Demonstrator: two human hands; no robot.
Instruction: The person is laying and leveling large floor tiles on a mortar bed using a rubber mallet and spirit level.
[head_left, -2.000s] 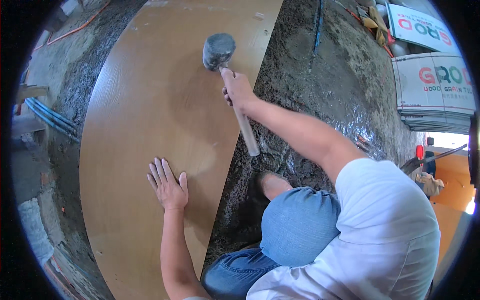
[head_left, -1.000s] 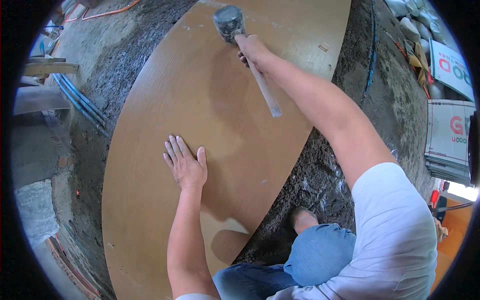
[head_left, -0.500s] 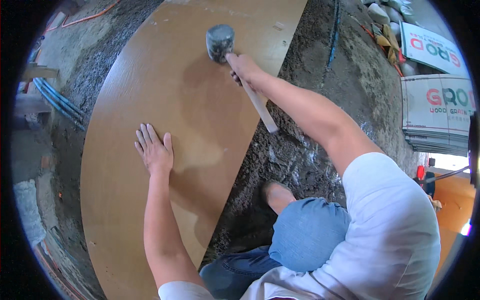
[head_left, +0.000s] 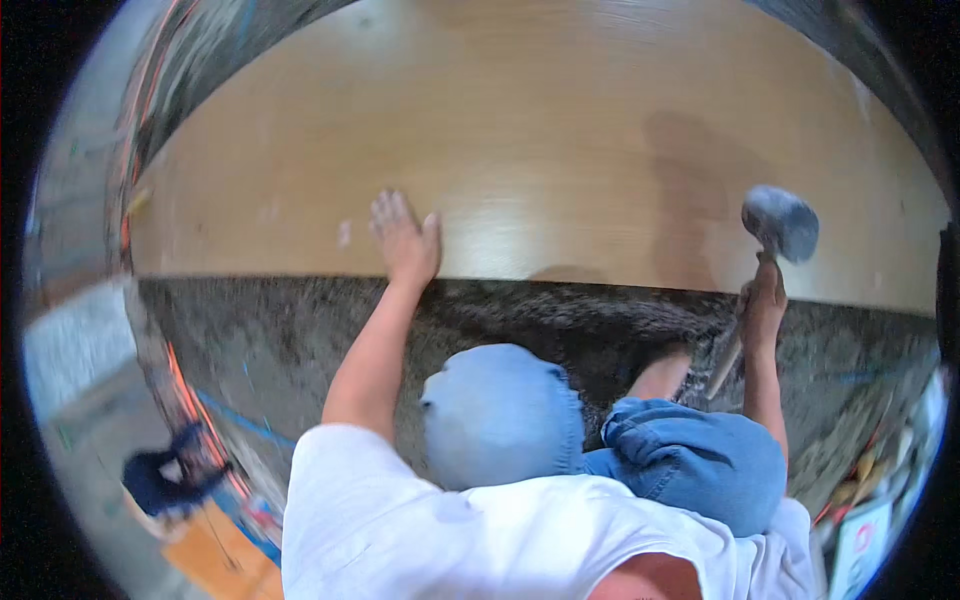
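A wide, flat tan board lies across the wet, dark ground in front of me. My left hand rests flat on it near its close edge, fingers stretched out and holding nothing. To the right, my right hand grips the pale handle of a rubber mallet. The mallet's grey, worn head shows above the board, and its handle slants down past the board's near edge. From this view I cannot tell whether the head touches the surface.
Wet mortar-like ground runs along the board's near edge, by my bent knees. At the lower left a person in dark clothing is near an orange panel. Orange and blue lines cross the ground at left; a printed carton stands lower right.
My view has swung round, so the board now lies crosswise. The mallet and right hand have shifted to the right side, and my left hand is at the board's near edge.
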